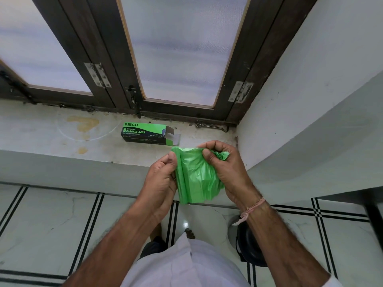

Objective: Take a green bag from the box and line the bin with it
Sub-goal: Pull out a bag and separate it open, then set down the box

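A crumpled green bag [194, 179] hangs between my two hands in front of the window sill. My left hand [161, 179] pinches its left edge near the top. My right hand [223, 168] grips the bunched top right part, fingers curled round the plastic. The green and black garbage bag box [145, 133] lies on the sill [51, 133] just beyond my hands, its right end flap open. A grey bin with a dark inside [248, 245] stands on the floor below my right forearm, which partly hides it.
Dark-framed windows [116, 65] rise behind the sill. A white wall [310, 90] closes in on the right. The tiled floor [51, 224] with black stripes lies below. My feet and white clothing show at the bottom.
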Motion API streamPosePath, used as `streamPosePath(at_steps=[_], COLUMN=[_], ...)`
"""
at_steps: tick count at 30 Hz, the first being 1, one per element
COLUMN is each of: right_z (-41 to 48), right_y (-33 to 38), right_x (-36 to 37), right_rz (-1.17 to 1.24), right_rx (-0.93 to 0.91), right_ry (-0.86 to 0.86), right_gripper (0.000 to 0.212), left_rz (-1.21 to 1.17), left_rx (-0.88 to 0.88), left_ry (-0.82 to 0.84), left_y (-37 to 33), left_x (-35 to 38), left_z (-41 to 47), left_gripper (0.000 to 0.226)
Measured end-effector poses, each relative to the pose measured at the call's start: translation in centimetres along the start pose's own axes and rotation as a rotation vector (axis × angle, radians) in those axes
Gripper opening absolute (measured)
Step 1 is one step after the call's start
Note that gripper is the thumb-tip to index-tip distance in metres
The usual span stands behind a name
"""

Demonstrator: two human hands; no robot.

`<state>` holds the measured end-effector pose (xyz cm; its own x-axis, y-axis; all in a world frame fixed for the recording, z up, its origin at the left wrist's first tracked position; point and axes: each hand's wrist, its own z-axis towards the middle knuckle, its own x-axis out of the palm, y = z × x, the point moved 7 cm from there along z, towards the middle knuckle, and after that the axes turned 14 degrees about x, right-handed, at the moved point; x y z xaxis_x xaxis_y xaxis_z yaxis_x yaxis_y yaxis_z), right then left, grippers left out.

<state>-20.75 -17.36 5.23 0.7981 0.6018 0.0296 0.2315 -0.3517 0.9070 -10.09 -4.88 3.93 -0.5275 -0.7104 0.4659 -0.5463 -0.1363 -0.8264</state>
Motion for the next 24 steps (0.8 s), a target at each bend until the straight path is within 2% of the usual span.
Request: streamPosePath(at_steps=[4, 10, 13, 24], right_z=[0.1, -0.4, -0.4, 0.4], right_y=[0.0, -0.4, -0.2, 0.6], right_x=[0.3, 1.3, 1.2, 0.0], right_rz=[-0.091, -0.062, -0.089, -0.11], right_rx=[-0.004, 0.109, 0.112, 0.027], right_ry=[0.024, 0.098, 0.115, 0.12], right_gripper=[0.024, 0.032, 0.037, 0.0], left_rz=[0.014, -0.011, -0.004, 0.015], left_rx=[0.0, -0.026, -0.028, -0.01], left_ry=[-0.004, 0.058, 0.093, 0.0], left_y=[0.4, 0.1, -0.1, 0.2], left_x=[0.1, 1.0, 1.2, 0.1], left_z=[0.1, -0.3, -0.5, -0.2], left_gripper=[0.034, 0.043, 0.041, 0.032])
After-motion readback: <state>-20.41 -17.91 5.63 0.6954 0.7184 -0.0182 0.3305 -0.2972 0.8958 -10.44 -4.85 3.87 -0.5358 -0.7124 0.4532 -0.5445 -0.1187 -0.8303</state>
